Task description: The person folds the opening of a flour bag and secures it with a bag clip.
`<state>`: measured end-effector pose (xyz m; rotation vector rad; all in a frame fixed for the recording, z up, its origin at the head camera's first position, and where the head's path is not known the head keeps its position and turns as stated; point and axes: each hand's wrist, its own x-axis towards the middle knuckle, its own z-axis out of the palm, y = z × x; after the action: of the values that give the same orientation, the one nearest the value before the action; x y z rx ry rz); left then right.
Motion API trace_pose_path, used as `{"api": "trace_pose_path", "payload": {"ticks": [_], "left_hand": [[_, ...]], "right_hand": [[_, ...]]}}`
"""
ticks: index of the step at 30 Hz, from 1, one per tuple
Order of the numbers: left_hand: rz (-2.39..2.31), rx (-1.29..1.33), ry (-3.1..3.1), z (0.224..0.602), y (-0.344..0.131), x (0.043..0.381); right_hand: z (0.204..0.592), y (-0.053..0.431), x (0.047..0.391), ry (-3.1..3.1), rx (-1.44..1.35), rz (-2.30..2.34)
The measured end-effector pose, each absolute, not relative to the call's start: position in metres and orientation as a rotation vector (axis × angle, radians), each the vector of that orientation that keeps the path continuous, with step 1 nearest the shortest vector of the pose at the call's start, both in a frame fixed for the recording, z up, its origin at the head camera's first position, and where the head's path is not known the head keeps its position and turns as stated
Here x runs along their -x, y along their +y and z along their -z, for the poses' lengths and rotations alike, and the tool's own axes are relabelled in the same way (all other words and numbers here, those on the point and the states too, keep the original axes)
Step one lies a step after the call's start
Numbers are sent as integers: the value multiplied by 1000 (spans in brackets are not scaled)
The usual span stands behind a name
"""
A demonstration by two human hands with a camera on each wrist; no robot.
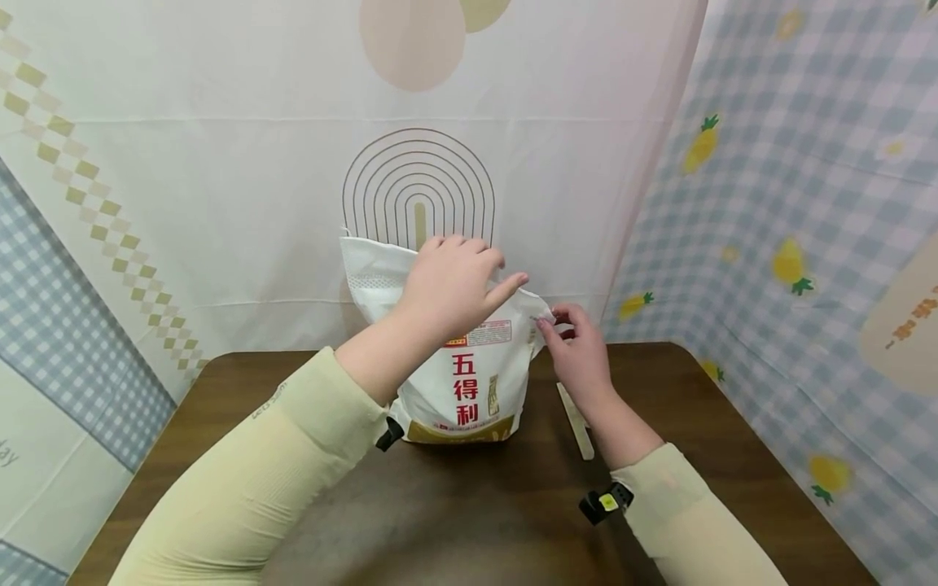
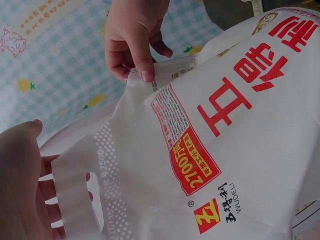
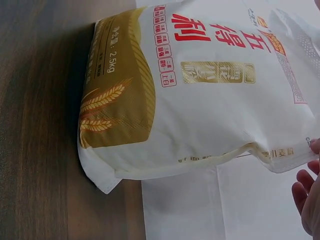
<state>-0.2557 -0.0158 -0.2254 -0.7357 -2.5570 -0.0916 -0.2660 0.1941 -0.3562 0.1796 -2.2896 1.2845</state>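
A white plastic flour bag with red characters and a gold base stands upright at the back of the table. Its top has a cut-out handle hole, which shows in the left wrist view. My right hand pinches the bag's upper right corner between thumb and fingers. Over the top edge reaches my left hand, its fingers passing behind the bag's top strip. The left thumb sticks out, apart from the plastic. In the right wrist view the gold base with wheat ears rests on the wood.
A pale flat strip lies on the brown table, right of the bag and beside my right forearm. Behind the table hangs a white patterned cloth. A blue checked cloth with pineapples closes off the right side.
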Motion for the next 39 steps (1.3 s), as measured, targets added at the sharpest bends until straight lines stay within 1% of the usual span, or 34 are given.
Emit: {"api": "trace_pose_path", "payload": {"ticks": [9,14,20,30,39], "left_hand": [[91,721,-2577,225,-15,257],[88,707,-2593,223,-14,257],[-26,654,-2694,224,-13,257],[-198,610,-2730,235,-16,259],[-253,679,-2675,242,-24,258]], "right_hand": [[368,197,269,-2261,-473,-931],[376,197,270,-2246,-576,-721],[378,194,269,-2246,-625,-608],[382,194,269,-2244,-657,-596],[385,194,269,-2258,-659,-624]]}}
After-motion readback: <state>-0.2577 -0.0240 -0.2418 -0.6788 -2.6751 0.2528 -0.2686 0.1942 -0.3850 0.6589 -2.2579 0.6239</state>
